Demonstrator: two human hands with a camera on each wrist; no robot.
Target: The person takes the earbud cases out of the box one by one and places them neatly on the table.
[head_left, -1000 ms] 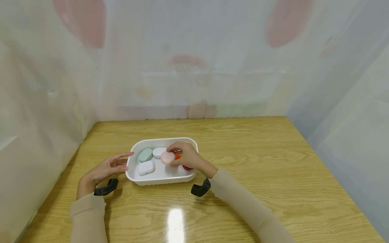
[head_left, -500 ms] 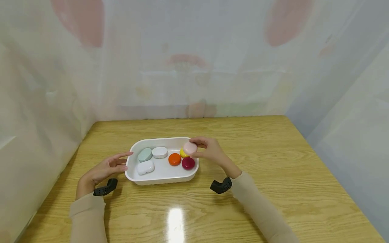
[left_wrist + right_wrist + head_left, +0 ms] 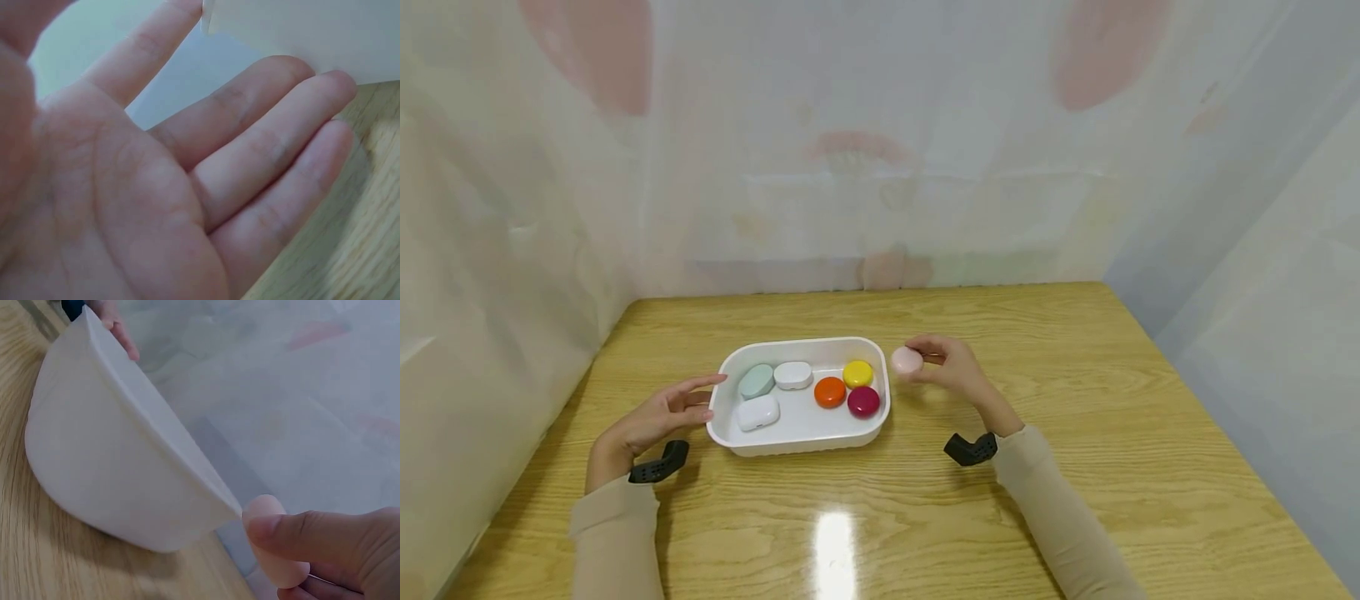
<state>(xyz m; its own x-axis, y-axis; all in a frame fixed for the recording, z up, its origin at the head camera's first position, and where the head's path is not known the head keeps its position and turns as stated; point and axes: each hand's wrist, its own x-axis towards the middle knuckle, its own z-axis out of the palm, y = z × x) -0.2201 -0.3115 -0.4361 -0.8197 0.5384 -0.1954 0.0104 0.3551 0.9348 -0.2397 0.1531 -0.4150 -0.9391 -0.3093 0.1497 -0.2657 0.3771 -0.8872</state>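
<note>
Observed a pink disc just outside the right edge of the white tray, near its far right corner, apparently raised off the desk; contact with the rim not ruled out; found clamped between thumb and fingers of the right hand; noted the left hand at the tray's left edge, fingers apart and touching rather than gripping; recorded a yellow disc, an orange disc and a crimson disc toward the tray's right edge, with a pale green case and two white cases toward its left.

Judged advisable: use a light, even pinch, owing to a smooth, rounded shape likely to slip under hard squeezing; allow more clearance at the right edge, above rim height for any crossing; set down flat, fingers low, before releasing, to limit rolling; brace lightly at the left edge, without pushing the tray rightward.
</note>
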